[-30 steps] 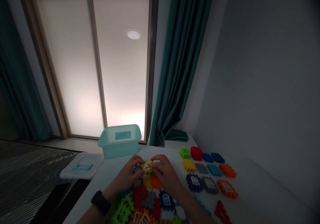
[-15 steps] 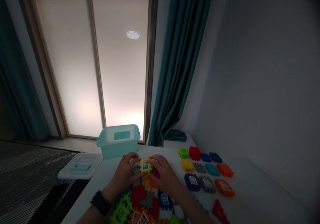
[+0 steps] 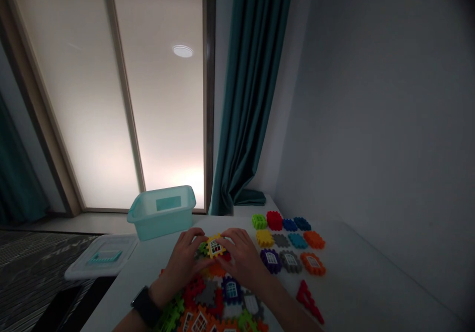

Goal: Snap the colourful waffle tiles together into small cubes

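Note:
A yellow window block (image 3: pixel 215 247), a notched square piece with a white window frame, is held between both hands above the pile. My left hand (image 3: pixel 184 257) grips its left side with thumb and fingers; a dark watch is on that wrist. My right hand (image 3: pixel 240 258) pinches the right side. Below lies a jumble of notched plastic blocks: orange window blocks (image 3: pixel 200 320), a purple window block (image 3: pixel 231 290), a grey block (image 3: pixel 208 295) and red and green ones. My hands and forearms hide part of this pile.
Right of my hands, notched blocks stand in rows on the white table (image 3: pixel 351 292), among them a red stack (image 3: pixel 274 220) and an orange window stack (image 3: pixel 312 263). A red triangular piece (image 3: pixel 309 302) lies nearer. A teal bin (image 3: pixel 162 213) stands at the back left, its lid (image 3: pixel 102 257) beside it.
The view has turned slightly to the right, so the bin and the rows of blocks appear further left. Both hands still hold the yellow window block, which is tilted a little differently.

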Demonstrator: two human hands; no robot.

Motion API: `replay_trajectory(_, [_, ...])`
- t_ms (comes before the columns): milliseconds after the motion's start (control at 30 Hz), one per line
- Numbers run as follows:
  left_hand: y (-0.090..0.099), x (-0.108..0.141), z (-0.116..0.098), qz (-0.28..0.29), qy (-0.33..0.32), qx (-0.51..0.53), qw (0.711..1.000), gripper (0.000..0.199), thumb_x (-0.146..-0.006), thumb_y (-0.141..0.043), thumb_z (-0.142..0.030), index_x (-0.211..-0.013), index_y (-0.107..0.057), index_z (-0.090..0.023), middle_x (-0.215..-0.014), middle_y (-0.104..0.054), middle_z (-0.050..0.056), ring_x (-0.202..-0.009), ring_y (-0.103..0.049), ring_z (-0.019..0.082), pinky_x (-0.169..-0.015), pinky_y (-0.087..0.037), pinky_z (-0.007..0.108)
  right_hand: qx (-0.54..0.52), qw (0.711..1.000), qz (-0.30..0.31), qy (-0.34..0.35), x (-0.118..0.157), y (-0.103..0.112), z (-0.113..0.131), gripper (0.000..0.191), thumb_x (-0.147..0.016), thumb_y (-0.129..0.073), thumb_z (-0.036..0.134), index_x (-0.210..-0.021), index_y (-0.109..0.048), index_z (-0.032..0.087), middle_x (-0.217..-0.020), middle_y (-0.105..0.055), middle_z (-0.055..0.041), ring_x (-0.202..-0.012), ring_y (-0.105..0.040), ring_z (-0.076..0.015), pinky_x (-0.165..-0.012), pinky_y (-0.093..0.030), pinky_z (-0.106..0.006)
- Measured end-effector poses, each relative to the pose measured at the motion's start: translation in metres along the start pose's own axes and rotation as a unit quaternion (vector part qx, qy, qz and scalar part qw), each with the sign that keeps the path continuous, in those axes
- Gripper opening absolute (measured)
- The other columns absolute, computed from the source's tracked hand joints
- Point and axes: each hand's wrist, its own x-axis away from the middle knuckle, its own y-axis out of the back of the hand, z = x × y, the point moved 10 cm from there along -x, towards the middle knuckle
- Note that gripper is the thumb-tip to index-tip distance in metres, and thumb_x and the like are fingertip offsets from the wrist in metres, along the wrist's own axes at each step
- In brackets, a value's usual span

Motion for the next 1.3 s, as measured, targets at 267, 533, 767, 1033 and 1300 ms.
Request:
replay_trajectory(267, [-0.029,-0.020,-0.028,0.048,0.004,0.032,0.998,0.035,-0.085,-0.072,-0.049,-0.104,-0.064,-0.021,-0.108,-0.062,0.010,-0.095,-0.061,0.028,-0.083,-0.055,0.043,0.042,0.999,-0.012,-0.021,0.025,0.026,-0.018,0.039,-0.081,-0.069,0.016,-0.118,-0.060,0.027,-0.114,-0.065,-0.0080,-0.109,-0.059,-0.0281,-0.096,-0.049,-0.049])
replay_trajectory(533, [-0.070,-0.042,-0.064,0.119,-0.037,0.037,0.992,0.035,-0.086,-0.070,-0.038,-0.118,-0.063,-0.024,-0.116,-0.059,0.008,-0.100,-0.058,0.027,-0.091,-0.051,0.043,0.084,0.994,-0.031,-0.058,0.063,0.064,-0.050,0.041,-0.079,-0.065,0.014,-0.118,-0.062,0.026,-0.116,-0.065,-0.0085,-0.113,-0.058,-0.0287,-0.100,-0.046,-0.052])
replay_trajectory(767, [-0.108,-0.059,-0.099,0.174,-0.089,0.027,0.980,0.032,-0.090,-0.060,-0.027,-0.122,-0.062,-0.026,-0.118,-0.058,0.008,-0.102,-0.058,0.028,-0.092,-0.048,0.044,0.121,0.986,-0.049,-0.101,0.101,0.099,-0.084,0.041,-0.080,-0.062,0.013,-0.118,-0.064,0.027,-0.116,-0.066,-0.0086,-0.113,-0.058,-0.0283,-0.098,-0.049,-0.049])
replay_trajectory(1033, [-0.143,-0.075,-0.148,0.239,-0.135,0.030,0.961,0.033,-0.091,-0.060,-0.026,-0.124,-0.061,-0.028,-0.123,-0.060,0.008,-0.112,-0.055,0.029,-0.097,-0.043,0.045,0.147,0.978,-0.079,-0.129,0.145,0.131,-0.125,0.035,-0.084,-0.060,0.020,-0.118,-0.064,0.025,-0.117,-0.068,-0.0087,-0.115,-0.060,-0.0266,-0.100,-0.048,-0.047])
replay_trajectory(1300, [-0.189,-0.084,-0.184,0.269,-0.186,0.044,0.944,0.033,-0.092,-0.059,-0.028,-0.126,-0.058,-0.028,-0.124,-0.062,0.007,-0.114,-0.056,0.028,-0.101,-0.039,0.044,0.168,0.966,-0.076,-0.182,0.193,0.159,-0.172,0.028,-0.086,-0.058,0.022,-0.113,-0.067,0.026,-0.115,-0.071,-0.0077,-0.112,-0.063,-0.0248,-0.099,-0.049,-0.045])
